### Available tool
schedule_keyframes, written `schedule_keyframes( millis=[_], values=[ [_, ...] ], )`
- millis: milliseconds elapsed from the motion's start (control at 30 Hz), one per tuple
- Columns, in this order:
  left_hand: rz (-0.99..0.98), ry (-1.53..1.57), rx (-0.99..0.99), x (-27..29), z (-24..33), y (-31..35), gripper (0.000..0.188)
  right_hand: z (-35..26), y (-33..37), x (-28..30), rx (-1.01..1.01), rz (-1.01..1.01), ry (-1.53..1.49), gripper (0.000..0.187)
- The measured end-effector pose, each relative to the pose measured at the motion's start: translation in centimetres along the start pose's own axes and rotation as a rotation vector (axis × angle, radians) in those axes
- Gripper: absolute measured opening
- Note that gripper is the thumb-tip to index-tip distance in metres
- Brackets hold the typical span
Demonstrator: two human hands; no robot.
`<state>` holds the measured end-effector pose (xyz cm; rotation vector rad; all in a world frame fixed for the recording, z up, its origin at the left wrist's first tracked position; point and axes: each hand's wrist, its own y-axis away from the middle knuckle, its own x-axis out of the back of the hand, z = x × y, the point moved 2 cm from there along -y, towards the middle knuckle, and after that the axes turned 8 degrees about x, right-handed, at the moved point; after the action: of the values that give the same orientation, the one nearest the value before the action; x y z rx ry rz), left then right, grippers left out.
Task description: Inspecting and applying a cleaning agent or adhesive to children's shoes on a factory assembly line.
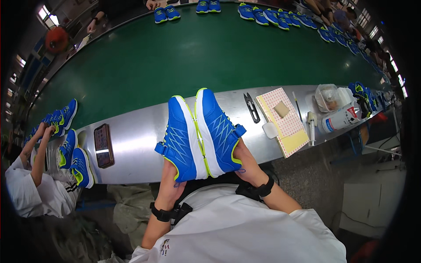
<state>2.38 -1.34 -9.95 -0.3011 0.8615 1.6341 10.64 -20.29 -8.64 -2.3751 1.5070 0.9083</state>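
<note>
Two blue sneakers are held up over the metal ledge, soles facing each other and touching, toes pointing away from me. White midsoles and lime-green outsoles meet along the middle. My left hand (169, 172) holds the left sneaker (180, 138) from its opening side, and my right hand (246, 161) holds the right sneaker (217, 136) the same way. The shoes hide the fingers of both hands. A strap tab sticks out at each shoe's outer side.
Left on the metal ledge (131, 153) lies a phone (103, 146), with more sneakers (81, 168) and a co-worker's hands (47, 130) beyond. Thread snips (251, 108), a paper pad (285, 118), a plastic tub (328, 97) and a white bottle (341, 118) lie right. The green belt (184, 57) carries shoes.
</note>
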Motion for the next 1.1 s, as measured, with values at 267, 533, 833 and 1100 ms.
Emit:
schedule_keyframes(
  millis=[267,533,833,1100],
  values=[
    [0.165,-0.496,-0.659,-2.2,2.4,1.2,0.068,-0.7,0.6,0.1,0.622,-0.099,0.403,0.06],
    [0.429,-1.331,-0.89,-3.3,3.7,3.3,0.052,-4.5,2.1,-1.3,0.994,-0.011,1.445,0.077],
    [0.21,-0.776,-0.368,1.6,4.9,-0.6,0.036,-5.4,-1.0,1.5,0.29,-0.027,1.208,0.058],
    [0.137,-0.415,0.008,0.7,4.5,-1.5,0.049,-3.3,-2.5,0.2,-0.08,-0.021,-0.057,0.049]
  ],
)
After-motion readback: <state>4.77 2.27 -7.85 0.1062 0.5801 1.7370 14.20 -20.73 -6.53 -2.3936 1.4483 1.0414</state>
